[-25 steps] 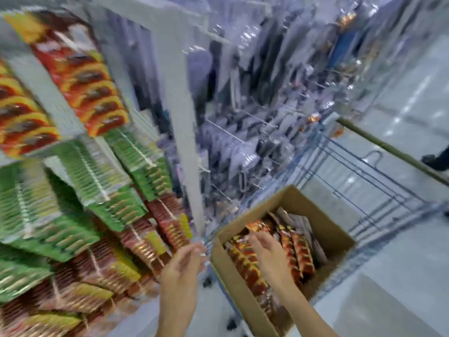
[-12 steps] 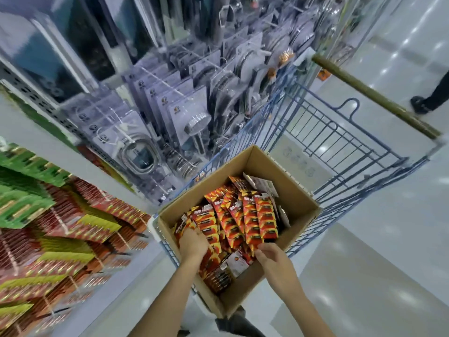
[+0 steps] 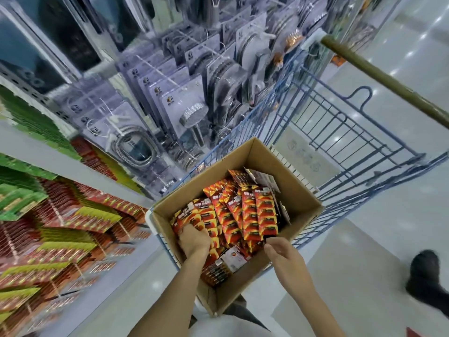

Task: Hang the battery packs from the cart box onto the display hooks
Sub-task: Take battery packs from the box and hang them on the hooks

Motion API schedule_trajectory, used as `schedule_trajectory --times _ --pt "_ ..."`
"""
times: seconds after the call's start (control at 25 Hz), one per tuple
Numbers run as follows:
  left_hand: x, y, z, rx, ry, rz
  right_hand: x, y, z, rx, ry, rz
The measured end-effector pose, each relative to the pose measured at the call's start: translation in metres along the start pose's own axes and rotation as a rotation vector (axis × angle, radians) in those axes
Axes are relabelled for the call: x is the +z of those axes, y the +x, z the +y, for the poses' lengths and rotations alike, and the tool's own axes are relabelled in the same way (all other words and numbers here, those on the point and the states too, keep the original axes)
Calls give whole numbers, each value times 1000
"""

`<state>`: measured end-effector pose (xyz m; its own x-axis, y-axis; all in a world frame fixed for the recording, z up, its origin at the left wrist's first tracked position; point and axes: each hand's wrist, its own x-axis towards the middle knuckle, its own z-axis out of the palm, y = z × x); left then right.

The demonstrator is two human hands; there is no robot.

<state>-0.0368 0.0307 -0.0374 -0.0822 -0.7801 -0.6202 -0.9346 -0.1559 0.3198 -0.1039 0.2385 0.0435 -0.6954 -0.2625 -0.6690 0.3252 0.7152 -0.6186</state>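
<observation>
An open cardboard box (image 3: 295, 190) rests in a blue wire cart (image 3: 340, 132) and holds several red-and-orange battery packs (image 3: 245, 212). My left hand (image 3: 194, 240) is down inside the box at its left side, fingers curled on a battery pack (image 3: 188, 218). My right hand (image 3: 283, 255) hovers at the box's near right edge, fingers loosely bent, nothing visibly in it. On the left, red, yellow and green battery packs hang on the display hooks (image 3: 60, 229), blurred.
Purple blister packs of shower heads and hoses (image 3: 170, 98) hang behind the cart. The cart handle (image 3: 379, 76) runs at the upper right. Another person's dark shoe (image 3: 427, 276) stands on the tiled floor at the right.
My view swung from the display down to the cart box. My left hand moved from beside the shelf into the box; my right hand pulled back from the packs to the box's near edge.
</observation>
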Motion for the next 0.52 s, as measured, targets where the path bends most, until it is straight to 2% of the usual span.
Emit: schedule_trajectory --times 0.28,0.52 --pt "8 -15 -16 82 -46 36 9 3 -5 -50 -9 -38" --pt "-36 -33 -20 111 -298 -86 22 5 -10 -72 -19 -62"
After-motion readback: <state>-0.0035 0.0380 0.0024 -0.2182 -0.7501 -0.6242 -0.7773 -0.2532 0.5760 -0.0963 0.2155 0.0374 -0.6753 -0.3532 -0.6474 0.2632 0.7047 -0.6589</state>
